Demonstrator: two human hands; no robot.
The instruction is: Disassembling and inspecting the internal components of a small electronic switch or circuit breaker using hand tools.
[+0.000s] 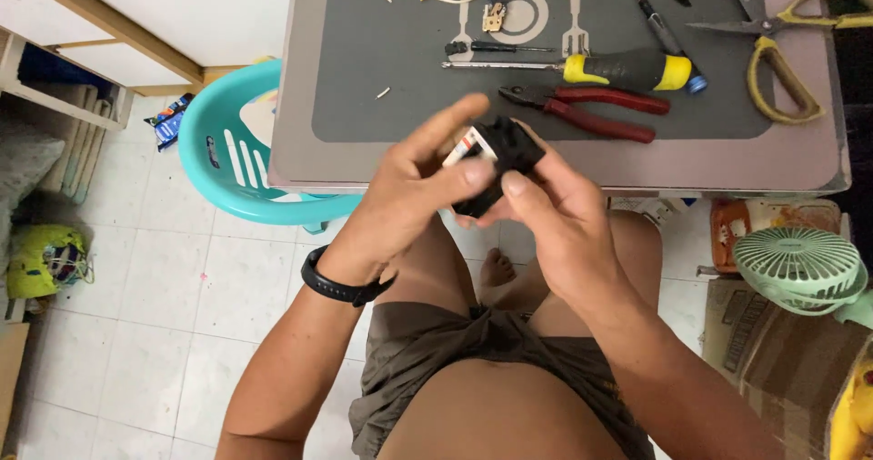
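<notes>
Both my hands hold one small black plastic part (506, 147), boxy, with a white and red piece at its upper left, just above my lap at the near edge of the table. My left hand (414, 187), with a black band on the wrist, pinches the part from the left, thumb on its front. From the right, my right hand (546, 207) cradles it, thumb pressed on its lower face. The part's underside is hidden by my fingers.
On the grey table mat (364, 51) lie red-handled pliers (596, 113), a yellow-and-black screwdriver (618, 67), a thin black screwdriver (496, 48), yellow-handled scissors (782, 51) and wire scraps. A teal plastic chair (227, 151) stands left of the table, a green fan (800, 265) at the right.
</notes>
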